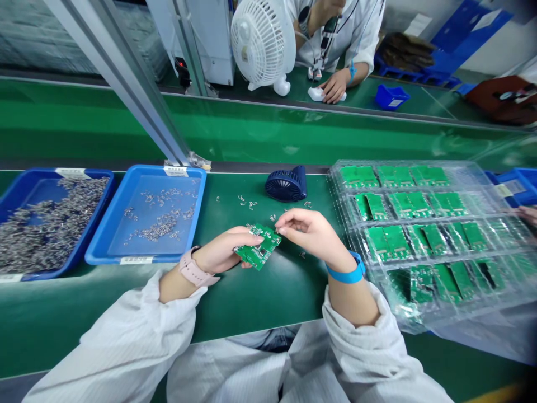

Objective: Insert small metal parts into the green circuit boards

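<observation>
A green circuit board (257, 252) is held above the green tabletop by my left hand (226, 247), thumb on its upper face and fingers beneath. At the board's right edge, my right hand (308, 230) has thumb and index finger pinched together. Whatever sits between those fingertips is too small to make out. Small metal clips (252, 205) lie scattered on the table beyond the board. More such pieces are in a shallow blue tray (112, 246) on the left.
A second blue tray (109, 182), heaped with metal parts, stands far left. A small dark blue fan (286, 186) sits behind my hands. To the right, stacked clear plastic trays (478, 184) hold several green boards. Across the partition, a co-worker's hand (334, 87) rests beside a white fan (263, 42).
</observation>
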Tool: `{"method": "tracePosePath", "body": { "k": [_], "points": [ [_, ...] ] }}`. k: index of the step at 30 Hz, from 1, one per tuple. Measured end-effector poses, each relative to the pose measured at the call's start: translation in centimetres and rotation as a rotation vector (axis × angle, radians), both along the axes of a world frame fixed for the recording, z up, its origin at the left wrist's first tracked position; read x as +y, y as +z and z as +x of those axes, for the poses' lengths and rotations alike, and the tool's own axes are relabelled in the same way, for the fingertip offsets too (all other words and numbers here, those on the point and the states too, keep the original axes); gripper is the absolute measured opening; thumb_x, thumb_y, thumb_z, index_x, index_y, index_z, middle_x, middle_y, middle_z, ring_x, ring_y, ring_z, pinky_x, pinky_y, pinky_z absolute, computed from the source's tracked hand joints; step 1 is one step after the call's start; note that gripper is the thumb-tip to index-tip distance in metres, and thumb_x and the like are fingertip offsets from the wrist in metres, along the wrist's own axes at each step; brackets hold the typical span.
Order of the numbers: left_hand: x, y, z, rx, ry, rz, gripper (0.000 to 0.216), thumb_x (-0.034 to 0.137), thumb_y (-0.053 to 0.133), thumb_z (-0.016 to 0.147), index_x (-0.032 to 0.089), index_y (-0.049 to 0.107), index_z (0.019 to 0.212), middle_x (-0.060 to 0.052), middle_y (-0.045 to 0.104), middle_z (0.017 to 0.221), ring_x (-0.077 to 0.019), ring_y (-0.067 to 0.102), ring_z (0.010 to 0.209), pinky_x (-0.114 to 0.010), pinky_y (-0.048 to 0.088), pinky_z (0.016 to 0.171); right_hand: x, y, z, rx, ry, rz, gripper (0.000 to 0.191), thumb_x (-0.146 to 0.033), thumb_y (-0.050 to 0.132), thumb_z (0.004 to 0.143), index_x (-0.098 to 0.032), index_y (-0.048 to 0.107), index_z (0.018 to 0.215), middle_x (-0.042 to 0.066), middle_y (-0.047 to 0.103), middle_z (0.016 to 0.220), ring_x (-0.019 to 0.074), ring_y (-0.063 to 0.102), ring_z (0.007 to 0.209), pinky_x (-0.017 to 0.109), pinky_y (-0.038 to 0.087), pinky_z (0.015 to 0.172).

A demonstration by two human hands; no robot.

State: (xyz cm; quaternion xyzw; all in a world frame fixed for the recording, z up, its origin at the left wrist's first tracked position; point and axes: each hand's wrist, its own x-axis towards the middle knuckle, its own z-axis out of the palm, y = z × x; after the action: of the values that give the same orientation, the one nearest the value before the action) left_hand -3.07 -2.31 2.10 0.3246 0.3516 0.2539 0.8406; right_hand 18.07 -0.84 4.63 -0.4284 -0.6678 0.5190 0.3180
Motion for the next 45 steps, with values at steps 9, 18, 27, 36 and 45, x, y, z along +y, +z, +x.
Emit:
{"method": "tracePosePath", "body": {
  "k": [9, 18, 27, 36, 45],
  "points": [
    [0.1, 0.5, 0.0, -0.013, 0.063, -0.044, 0.025, 0.031, 0.075, 0.068, 0.012, 0.063, 0.057, -0.001, 0.055, 0.049, -0.0097, 0.048, 0.042, -0.021, 0.034, 0.039, 0.0, 0.7, 0.4, -0.059, 0.034, 0.264, 0.009, -0.022, 0.064, 0.086, -0.019, 0.071, 0.084, 0.005, 0.07, 0.085, 0.0146, 0.062, 0.074, 0.028, 0.05, 0.066],
    [0.2, 0.2, -0.1, -0.023, 0.043, -0.059, 0.026, 0.031, 0.076, 0.068, 0.013, 0.062, 0.056, 0.0, 0.055, 0.05, -0.0098, 0.049, 0.043, -0.021, 0.036, 0.039, -0.2, 0.9, 0.4, -0.097, 0.071, 0.375, 0.011, -0.018, 0.063, 0.087, -0.022, 0.073, 0.084, 0.005, 0.07, 0.087, 0.016, 0.065, 0.081, 0.028, 0.051, 0.069],
    [0.2, 0.2, 0.1, 0.015, 0.099, -0.081, 0.025, 0.029, 0.078, 0.065, 0.014, 0.061, 0.056, 0.0, 0.056, 0.049, -0.0096, 0.049, 0.042, -0.021, 0.035, 0.037, -0.3, 0.8, 0.3, -0.131, 0.05, 0.372, 0.01, -0.018, 0.063, 0.087, -0.021, 0.072, 0.082, 0.004, 0.071, 0.086, 0.0161, 0.066, 0.081, 0.029, 0.052, 0.071],
    [0.2, -0.3, 0.1, -0.033, 0.119, -0.087, 0.026, 0.031, 0.077, 0.067, 0.013, 0.061, 0.057, 0.0, 0.055, 0.05, -0.0089, 0.047, 0.042, -0.021, 0.034, 0.037, -0.2, 0.1, 0.1, -0.153, 0.051, 0.459, 0.014, -0.014, 0.058, 0.09, -0.021, 0.068, 0.083, 0.004, 0.07, 0.086, 0.0167, 0.065, 0.082, 0.03, 0.051, 0.075],
    [0.1, -0.3, 0.5, -0.042, 0.168, -0.084, 0.026, 0.029, 0.076, 0.066, 0.013, 0.058, 0.057, 0.001, 0.053, 0.05, -0.0079, 0.045, 0.043, -0.02, 0.032, 0.038, -0.2, -0.3, 0.0, -0.195, 0.079, 0.502, 0.017, -0.01, 0.055, 0.089, -0.021, 0.067, 0.083, 0.004, 0.069, 0.086, 0.0167, 0.064, 0.084, 0.03, 0.051, 0.078]
  ]
}}
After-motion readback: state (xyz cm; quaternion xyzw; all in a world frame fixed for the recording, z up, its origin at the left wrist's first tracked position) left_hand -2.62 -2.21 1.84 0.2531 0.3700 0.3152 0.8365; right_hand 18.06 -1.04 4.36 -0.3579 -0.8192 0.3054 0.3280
